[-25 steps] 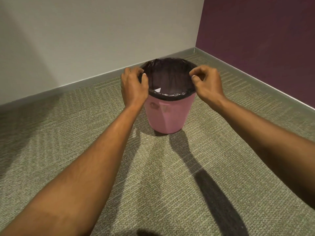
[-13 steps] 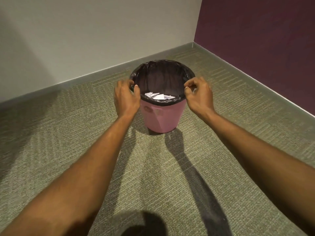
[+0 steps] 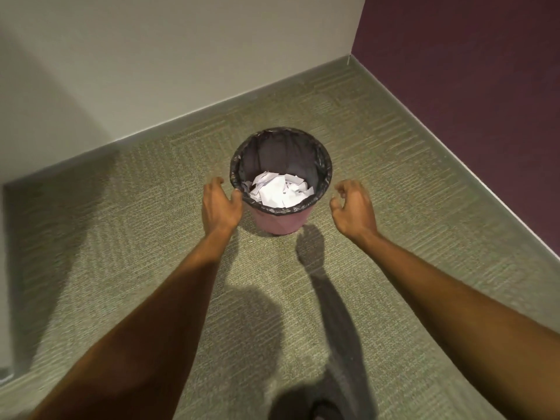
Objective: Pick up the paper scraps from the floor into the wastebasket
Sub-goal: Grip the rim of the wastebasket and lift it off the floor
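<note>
A pink wastebasket point(image 3: 280, 223) with a black liner stands upright on the carpet near the room's corner. White paper scraps point(image 3: 278, 190) lie heaped inside it. My left hand point(image 3: 219, 206) hovers at the basket's left rim, fingers spread, thumb close to or just touching the liner. My right hand point(image 3: 353, 204) is to the right of the basket, clear of the rim, fingers loosely curled around nothing.
Green-grey carpet point(image 3: 151, 237) surrounds the basket. A pale wall point(image 3: 181, 56) runs behind it and a dark purple wall point(image 3: 469, 86) closes the right side. Shadows of my arms and head fall on the floor in front.
Both hands have come off the basket's rim and moved apart. The camera has risen, so the basket looks smaller and the scraps inside show fully.
</note>
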A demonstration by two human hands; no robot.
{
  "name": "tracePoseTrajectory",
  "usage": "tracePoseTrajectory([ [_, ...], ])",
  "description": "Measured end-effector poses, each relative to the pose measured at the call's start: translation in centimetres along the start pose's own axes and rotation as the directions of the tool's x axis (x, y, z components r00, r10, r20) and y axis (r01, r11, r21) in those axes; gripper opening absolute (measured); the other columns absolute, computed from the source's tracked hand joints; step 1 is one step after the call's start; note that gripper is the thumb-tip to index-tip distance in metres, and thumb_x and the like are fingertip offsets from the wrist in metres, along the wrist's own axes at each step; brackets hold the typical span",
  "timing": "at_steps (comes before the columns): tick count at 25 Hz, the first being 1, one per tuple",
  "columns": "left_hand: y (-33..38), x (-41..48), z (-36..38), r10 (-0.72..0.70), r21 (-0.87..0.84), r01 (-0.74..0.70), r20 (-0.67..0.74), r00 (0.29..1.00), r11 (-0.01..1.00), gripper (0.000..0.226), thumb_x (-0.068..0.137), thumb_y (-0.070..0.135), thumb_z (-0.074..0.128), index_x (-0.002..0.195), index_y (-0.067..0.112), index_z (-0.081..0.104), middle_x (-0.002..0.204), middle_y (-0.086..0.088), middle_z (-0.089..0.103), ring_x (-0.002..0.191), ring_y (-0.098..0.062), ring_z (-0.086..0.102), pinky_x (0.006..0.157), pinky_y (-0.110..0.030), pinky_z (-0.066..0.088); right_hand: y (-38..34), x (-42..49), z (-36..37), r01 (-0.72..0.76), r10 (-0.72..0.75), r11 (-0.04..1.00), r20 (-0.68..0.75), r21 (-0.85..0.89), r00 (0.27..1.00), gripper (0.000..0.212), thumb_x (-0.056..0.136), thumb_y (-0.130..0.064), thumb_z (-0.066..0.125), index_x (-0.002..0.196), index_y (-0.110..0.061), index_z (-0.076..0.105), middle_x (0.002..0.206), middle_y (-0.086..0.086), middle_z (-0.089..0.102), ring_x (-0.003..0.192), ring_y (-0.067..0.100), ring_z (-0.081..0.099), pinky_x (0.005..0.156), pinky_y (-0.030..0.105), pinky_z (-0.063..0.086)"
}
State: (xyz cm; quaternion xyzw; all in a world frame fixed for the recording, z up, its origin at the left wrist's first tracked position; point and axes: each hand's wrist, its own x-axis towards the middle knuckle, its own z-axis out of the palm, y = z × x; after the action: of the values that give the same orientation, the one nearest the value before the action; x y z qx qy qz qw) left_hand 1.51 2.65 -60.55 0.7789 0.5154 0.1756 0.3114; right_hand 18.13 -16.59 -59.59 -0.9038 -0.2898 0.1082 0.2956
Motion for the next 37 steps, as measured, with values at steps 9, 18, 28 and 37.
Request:
tracePoseTrajectory([
  [9, 0.3, 2.1, -0.6, -0.010, -0.054, 0.017, 0.129, 0.992, 0.998, 0.044, 0.095, 0.022, 0.055, 0.130, -0.003, 0.049, 0.128, -0.021, 0.056, 0.118, -0.033, 0.054, 0.097, -0.043, 0.046, -1.9, 3.8, 0.9, -0.126, 0.127, 0.991, -0.022, 0.031, 0.992, 0.032, 0.092, -0.017, 0.060, 0.122, -0.005, 0.055, 0.125, 0.014, 0.056, 0.111, 0.029, 0.056, 0.090, 0.034, 0.046],
  [18, -1.3, 10.1, 3.3, -0.127, 0.011, 0.127, 0.221, 0.967, 0.992, 0.042, 0.100, 0.021, 0.044, 0.131, -0.006, 0.051, 0.129, -0.029, 0.056, 0.121, -0.040, 0.052, 0.101, -0.038, 0.036, 0.2, 11.3, 4.5, -0.336, 0.333, 0.941, 0.059, 0.036, 0.941, 0.035, 0.097, -0.028, 0.053, 0.116, 0.001, 0.055, 0.113, 0.024, 0.066, 0.104, 0.040, 0.062, 0.082, 0.039, 0.050],
  [28, -1.1, 15.0, 5.1, -0.065, 0.106, 0.038, 0.269, 0.961, 0.994, 0.028, 0.090, 0.015, 0.062, 0.082, -0.011, 0.068, 0.082, -0.026, 0.071, 0.073, -0.032, 0.067, 0.060, -0.023, 0.030, 1.4, 16.5, 5.3, -0.462, 0.457, 0.887, 0.173, -0.012, 0.872, 0.020, 0.092, -0.017, 0.062, 0.092, 0.000, 0.071, 0.094, 0.019, 0.072, 0.086, 0.024, 0.064, 0.074, 0.025, 0.041],
  [37, 3.3, 13.1, -3.1, -0.025, 0.053, 0.006, 0.351, 0.936, 0.999, 0.032, 0.090, 0.017, 0.064, 0.063, 0.001, 0.065, 0.055, -0.008, 0.061, 0.043, -0.012, 0.050, 0.046, -0.022, 0.035, -3.8, 15.0, -0.8, -0.482, 0.466, 0.876, 0.262, -0.003, 0.845, 0.015, 0.092, -0.015, 0.063, 0.083, -0.004, 0.070, 0.078, 0.009, 0.065, 0.072, 0.021, 0.059, 0.069, 0.024, 0.040],
])
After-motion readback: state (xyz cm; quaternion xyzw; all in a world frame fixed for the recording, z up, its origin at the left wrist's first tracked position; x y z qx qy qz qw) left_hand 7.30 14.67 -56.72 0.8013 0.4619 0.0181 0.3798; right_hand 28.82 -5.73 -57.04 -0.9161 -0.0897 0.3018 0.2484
